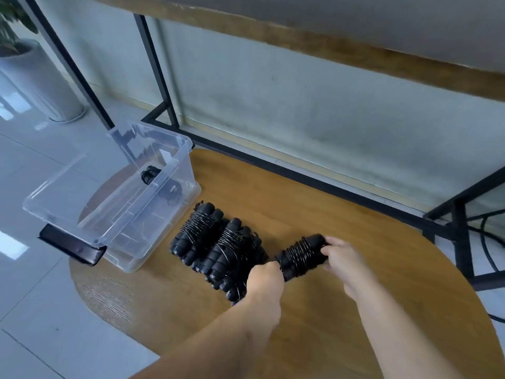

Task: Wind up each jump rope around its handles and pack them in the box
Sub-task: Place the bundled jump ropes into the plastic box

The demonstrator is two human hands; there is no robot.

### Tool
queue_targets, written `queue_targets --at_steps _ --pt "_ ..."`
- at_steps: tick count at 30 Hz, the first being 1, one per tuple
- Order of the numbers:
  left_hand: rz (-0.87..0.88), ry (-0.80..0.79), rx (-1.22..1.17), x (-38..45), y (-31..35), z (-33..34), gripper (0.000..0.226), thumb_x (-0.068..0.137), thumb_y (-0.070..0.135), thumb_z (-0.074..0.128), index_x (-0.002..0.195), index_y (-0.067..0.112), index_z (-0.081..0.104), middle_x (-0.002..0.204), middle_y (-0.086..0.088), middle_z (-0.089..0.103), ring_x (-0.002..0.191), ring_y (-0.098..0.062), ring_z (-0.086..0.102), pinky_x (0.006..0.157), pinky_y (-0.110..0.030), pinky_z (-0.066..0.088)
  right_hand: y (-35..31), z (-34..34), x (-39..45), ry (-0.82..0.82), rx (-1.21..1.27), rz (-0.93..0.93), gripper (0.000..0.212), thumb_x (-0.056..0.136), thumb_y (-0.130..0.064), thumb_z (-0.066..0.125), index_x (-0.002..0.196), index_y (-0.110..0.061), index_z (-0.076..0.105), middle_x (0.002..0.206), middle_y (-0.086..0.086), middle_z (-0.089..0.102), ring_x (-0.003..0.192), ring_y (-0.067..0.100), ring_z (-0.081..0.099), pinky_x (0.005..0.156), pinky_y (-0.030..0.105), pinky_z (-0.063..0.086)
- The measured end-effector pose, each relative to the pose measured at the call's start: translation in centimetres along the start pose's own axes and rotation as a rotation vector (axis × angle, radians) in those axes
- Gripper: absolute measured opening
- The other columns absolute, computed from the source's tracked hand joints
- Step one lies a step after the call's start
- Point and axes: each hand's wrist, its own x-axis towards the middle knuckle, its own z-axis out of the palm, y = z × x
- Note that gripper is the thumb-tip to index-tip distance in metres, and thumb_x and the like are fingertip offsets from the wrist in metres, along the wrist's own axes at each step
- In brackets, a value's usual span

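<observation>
A black jump rope (pixel 299 255), its cord coiled round the paired handles, is held just above the wooden table (pixel 355 283). My right hand (pixel 341 255) grips the handles' far end. My left hand (pixel 266 277) pinches the cord at the near end. Left of it, a row of several wound black jump ropes (pixel 216 242) lies on the table. A clear plastic box (pixel 114 198) stands at the table's left edge, with a wound rope (pixel 150 173) inside near its far wall.
A black flat object (pixel 72 246) lies by the box's near corner. A black metal frame (pixel 300 173) of a bench runs behind the table, with a leg and cables at the right (pixel 461 242). A grey planter (pixel 41 83) stands at the far left on the tiled floor.
</observation>
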Motion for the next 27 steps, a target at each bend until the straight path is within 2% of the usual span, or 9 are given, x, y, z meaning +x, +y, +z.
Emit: queue_targets --at_steps 3,5,8,12,14,17,20,23,27 --pt "0.119 0.037 0.054 -0.7 3.0 -1.9 0.035 0.101 0.017 0.046 0.129 -0.002 0.057 0.072 0.006 0.038 0.06 -0.004 0.036 0.046 -0.009 0.035 -3.4 0.3 -1.9 0.028 0.164 -0.065 0.042 0.097 -0.004 0.049 0.137 -0.015 0.053 0.121 0.005 0.058 0.109 0.023 0.058 0.099 0.04 0.049" --pt "0.208 0.091 0.077 -1.3 5.1 -4.7 0.027 0.103 0.023 0.043 0.12 0.008 0.057 0.078 0.006 0.043 0.064 -0.004 0.038 0.05 -0.01 0.036 -6.0 1.5 -3.4 0.028 0.216 -0.104 0.043 0.097 -0.005 0.051 0.139 -0.014 0.05 0.131 0.007 0.058 0.112 0.022 0.058 0.099 0.041 0.051" --pt "0.33 0.149 0.054 -1.6 8.1 -11.1 0.024 0.098 0.034 0.042 0.105 0.014 0.053 0.108 -0.008 0.059 0.091 -0.023 0.057 0.075 -0.033 0.048 -10.3 5.2 -6.7 -0.02 0.274 -0.161 0.049 0.097 -0.005 0.055 0.143 -0.015 0.044 0.132 0.006 0.055 0.11 0.021 0.057 0.102 0.042 0.049" --pt "0.525 0.255 0.081 -0.8 11.7 -21.2 0.029 0.098 0.027 0.045 0.1 0.006 0.065 0.089 -0.014 0.064 0.08 -0.029 0.059 0.078 -0.04 0.05 -15.8 12.5 -11.2 -0.192 0.306 -0.211 0.059 0.096 -0.004 0.057 0.149 -0.018 0.035 0.124 0.005 0.055 0.106 0.018 0.055 0.107 0.042 0.045" --pt "0.565 0.277 0.094 0.2 13.5 -25.9 0.026 0.098 0.022 0.045 0.098 0.006 0.067 0.083 -0.013 0.061 0.072 -0.025 0.053 0.069 -0.035 0.046 -17.5 16.5 -12.2 -0.282 0.33 -0.215 0.039 0.096 -0.002 0.056 0.13 -0.018 0.049 0.108 0.0 0.057 0.101 0.015 0.056 0.109 0.041 0.041" --pt "0.532 0.281 0.146 3.4 16.4 -33.5 0.021 0.098 0.015 0.044 0.098 0.007 0.064 0.089 -0.009 0.058 0.069 -0.017 0.048 0.064 -0.03 0.04 -20.7 24.6 -11.8 -0.277 0.318 -0.218 0.023 0.094 -0.004 0.056 0.1 -0.026 0.054 0.103 0.0 0.06 0.097 0.014 0.056 0.101 0.038 0.043" --pt "0.399 0.227 0.401 8.7 18.0 -38.5 0.026 0.1 0.009 0.043 0.117 0.002 0.062 0.111 -0.009 0.06 0.093 -0.018 0.057 0.077 -0.027 0.046 -23.2 32.2 -10.3 -0.211 0.321 -0.186 0.029 0.088 -0.008 0.058 0.115 -0.02 0.056 0.112 0.008 0.063 0.102 0.022 0.059 0.087 0.036 0.046" --pt "0.354 0.17 0.6 13.4 18.9 -41.3 0.034 0.1 0.011 0.041 0.123 -0.005 0.06 0.12 -0.018 0.063 0.092 -0.023 0.061 0.076 -0.027 0.047 -24.5 37.3 -8.4 -0.128 0.301 -0.097 0.033 0.085 -0.008 0.057 0.117 -0.016 0.056 0.105 0.01 0.063 0.094 0.025 0.058 0.08 0.036 0.047" --pt "0.335 0.05 0.93 16.9 18.6 -41.0 0.034 0.101 0.011 0.042 0.129 -0.005 0.054 0.132 -0.019 0.056 0.122 -0.033 0.055 0.102 -0.037 0.047 -24.8 41.4 -6.4 -0.025 0.273 0.071 0.047 0.092 -0.003 0.05 0.138 -0.008 0.041 0.104 0.003 0.052 0.09 0.021 0.048 0.076 0.031 0.038"
